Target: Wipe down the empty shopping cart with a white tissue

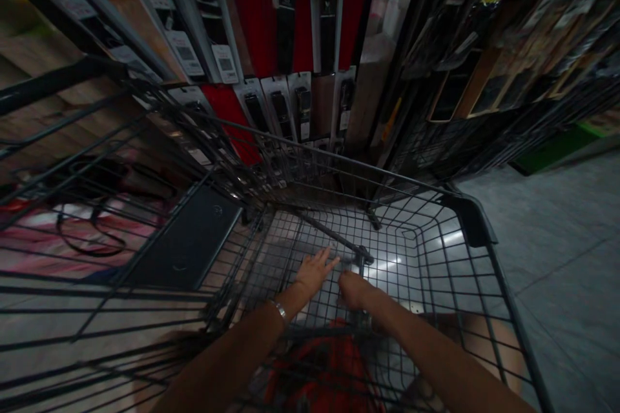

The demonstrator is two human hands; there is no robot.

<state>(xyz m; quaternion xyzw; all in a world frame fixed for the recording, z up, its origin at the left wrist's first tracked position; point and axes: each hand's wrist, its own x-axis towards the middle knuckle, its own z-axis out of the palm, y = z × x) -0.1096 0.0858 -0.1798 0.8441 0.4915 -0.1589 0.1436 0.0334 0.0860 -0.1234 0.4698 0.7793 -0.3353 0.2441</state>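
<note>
Shop display (327, 13) far; wire cart (472, 222) surrounds left hand (314, 270), fingers spread, and right hand (353, 290), curled, grip unclear. Dark bar (334, 234) just beyond slants far-left to near-right, near end by right hand.

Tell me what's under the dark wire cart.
Shiny grey floor and a dark bar show through the cart's mesh. The left hand and right hand hide whatever is behind them. Whether the blurry red item is underneath is unclear.
</note>
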